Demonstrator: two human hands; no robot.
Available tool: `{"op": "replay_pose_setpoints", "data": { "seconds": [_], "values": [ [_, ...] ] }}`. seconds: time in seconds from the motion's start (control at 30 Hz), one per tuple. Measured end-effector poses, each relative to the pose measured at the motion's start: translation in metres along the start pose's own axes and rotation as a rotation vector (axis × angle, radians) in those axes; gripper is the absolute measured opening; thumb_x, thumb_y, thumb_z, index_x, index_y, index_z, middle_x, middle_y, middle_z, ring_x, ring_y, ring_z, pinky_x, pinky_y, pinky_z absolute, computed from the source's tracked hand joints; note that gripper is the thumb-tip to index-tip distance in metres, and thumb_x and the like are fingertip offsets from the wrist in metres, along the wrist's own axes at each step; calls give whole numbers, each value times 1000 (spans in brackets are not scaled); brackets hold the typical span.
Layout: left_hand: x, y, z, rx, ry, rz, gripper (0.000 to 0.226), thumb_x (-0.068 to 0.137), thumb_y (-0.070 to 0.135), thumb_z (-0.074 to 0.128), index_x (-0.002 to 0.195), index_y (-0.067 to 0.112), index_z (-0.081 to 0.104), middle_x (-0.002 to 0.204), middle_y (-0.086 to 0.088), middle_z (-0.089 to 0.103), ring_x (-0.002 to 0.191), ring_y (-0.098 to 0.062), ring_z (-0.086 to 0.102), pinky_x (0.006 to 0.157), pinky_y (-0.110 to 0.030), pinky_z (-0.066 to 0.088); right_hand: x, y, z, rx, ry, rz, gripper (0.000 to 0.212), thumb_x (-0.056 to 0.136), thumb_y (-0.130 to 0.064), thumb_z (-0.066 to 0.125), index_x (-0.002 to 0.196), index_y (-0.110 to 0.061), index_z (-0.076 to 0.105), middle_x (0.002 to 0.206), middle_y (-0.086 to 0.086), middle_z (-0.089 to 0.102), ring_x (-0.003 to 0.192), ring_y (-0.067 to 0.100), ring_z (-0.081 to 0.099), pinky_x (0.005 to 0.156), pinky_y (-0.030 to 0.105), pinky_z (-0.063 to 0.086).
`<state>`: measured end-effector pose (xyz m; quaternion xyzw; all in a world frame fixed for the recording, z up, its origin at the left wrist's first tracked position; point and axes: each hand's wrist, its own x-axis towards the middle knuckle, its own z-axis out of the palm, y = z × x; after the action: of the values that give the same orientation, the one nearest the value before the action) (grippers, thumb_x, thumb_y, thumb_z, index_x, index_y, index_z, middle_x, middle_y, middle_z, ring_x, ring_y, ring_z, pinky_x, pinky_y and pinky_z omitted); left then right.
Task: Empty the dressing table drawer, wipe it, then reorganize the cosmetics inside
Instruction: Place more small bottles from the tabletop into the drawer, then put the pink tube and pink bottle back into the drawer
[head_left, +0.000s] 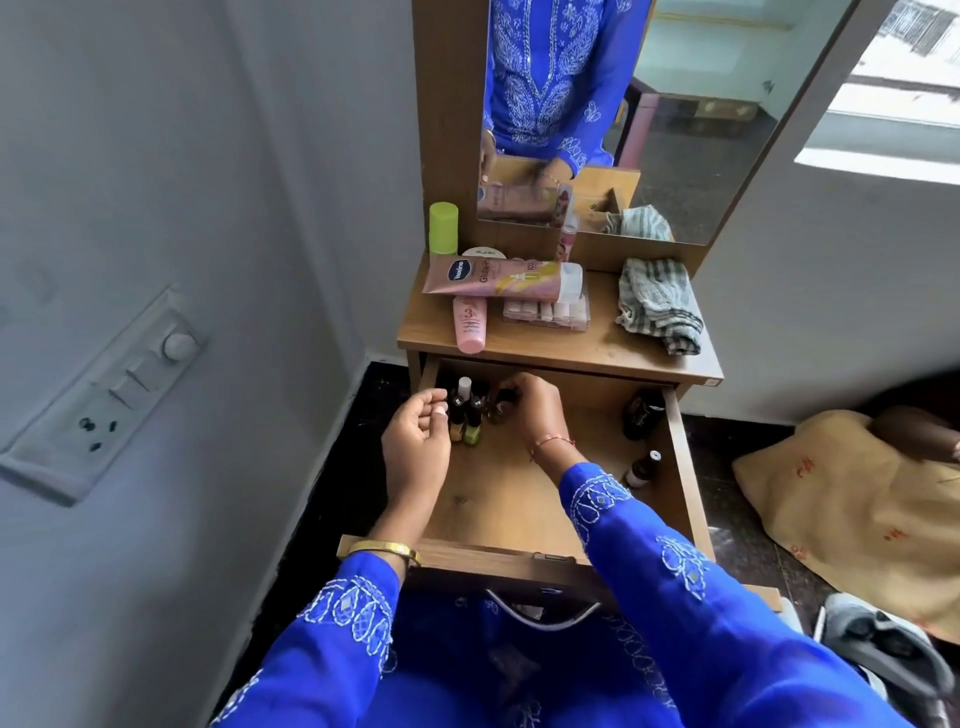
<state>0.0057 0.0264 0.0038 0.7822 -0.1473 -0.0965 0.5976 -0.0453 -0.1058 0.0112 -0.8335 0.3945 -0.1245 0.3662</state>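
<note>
Bottles (466, 415) stand grouped in the drawer's (519, 499) far-left corner, likely so they stay sorted. Your left hand (418, 441) curls loosely beside them, holding nothing; whether your right hand (524, 408) pinches one, you cannot tell.

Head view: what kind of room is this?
Probably a bedroom or dressing corner at home: a wooden dressing table with a mirror, cosmetic tubes on top, and nail polish bottles in its open drawer.
</note>
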Motion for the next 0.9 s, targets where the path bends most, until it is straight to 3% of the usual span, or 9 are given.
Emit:
{"op": "replay_pose_setpoints", "data": {
  "seconds": [0.13, 0.33, 0.43, 0.53, 0.67, 0.73, 0.8, 0.9],
  "values": [
    [1, 1, 0, 6, -14, -4, 22, 89, 5, 50, 103, 14, 64, 93, 3, 64, 78, -1, 58, 64, 0, 43, 2, -2, 1, -19, -50, -8, 36, 77, 7, 59, 112, -3, 64, 111, 16, 67, 104, 28, 62, 88, 26, 45],
    [-3, 3, 0, -15, -34, 0, 21, 90, 9, 49, 105, 14, 64, 94, 1, 66, 86, -13, 63, 66, -6, 47, -3, 2, -1, -44, -31, -58, 32, 81, 0, 59, 112, -3, 63, 109, 18, 65, 102, 31, 61, 90, 33, 47],
    [-4, 4, 0, -27, -38, -3, 20, 91, 10, 50, 104, 15, 64, 94, 1, 66, 88, -14, 64, 70, -11, 47, -8, -4, -10, -14, 77, -142, 19, 82, -3, 58, 100, 0, 65, 101, 18, 64, 92, 33, 61, 82, 36, 49],
    [0, 12, 0, -32, -36, 13, 18, 91, 9, 50, 101, 17, 64, 95, -1, 67, 88, -13, 63, 73, -16, 51, -9, -19, -31, -47, 288, -324, 11, 81, -1, 57, 89, 1, 64, 92, 17, 63, 81, 32, 60, 71, 37, 53],
    [17, 36, 2, -110, -28, 26, 17, 90, 8, 51, 93, 21, 61, 92, -1, 66, 91, -19, 65, 82, -34, 54, 10, -45, -62, -358, 500, -593, 25, 70, 2, 65, 94, -3, 64, 98, 17, 63, 84, 35, 60, 58, 34, 52],
    [27, 50, 4, -128, -13, 39, 17, 89, 9, 52, 91, 22, 62, 90, 0, 66, 90, -22, 65, 82, -37, 54, 22, -59, -72, -571, 463, -627, 35, 70, -1, 68, 105, -4, 62, 106, 17, 62, 93, 35, 59, 62, 36, 53],
    [34, 62, 5, -144, 2, 60, 18, 89, 9, 52, 90, 24, 62, 89, 3, 65, 89, -22, 65, 83, -40, 54, 34, -70, -76, -701, 337, -560, 42, 80, -4, 57, 122, -5, 52, 123, 16, 53, 109, 34, 50, 75, 40, 51],
    [38, 73, 7, -181, 7, 47, 20, 90, 9, 51, 88, 25, 61, 91, 2, 65, 91, -20, 64, 87, -42, 54, 48, -74, -73, -832, 257, -507, 38, 87, -11, 52, 124, -6, 46, 123, 15, 53, 114, 31, 47, 76, 39, 50]
  ]
}}
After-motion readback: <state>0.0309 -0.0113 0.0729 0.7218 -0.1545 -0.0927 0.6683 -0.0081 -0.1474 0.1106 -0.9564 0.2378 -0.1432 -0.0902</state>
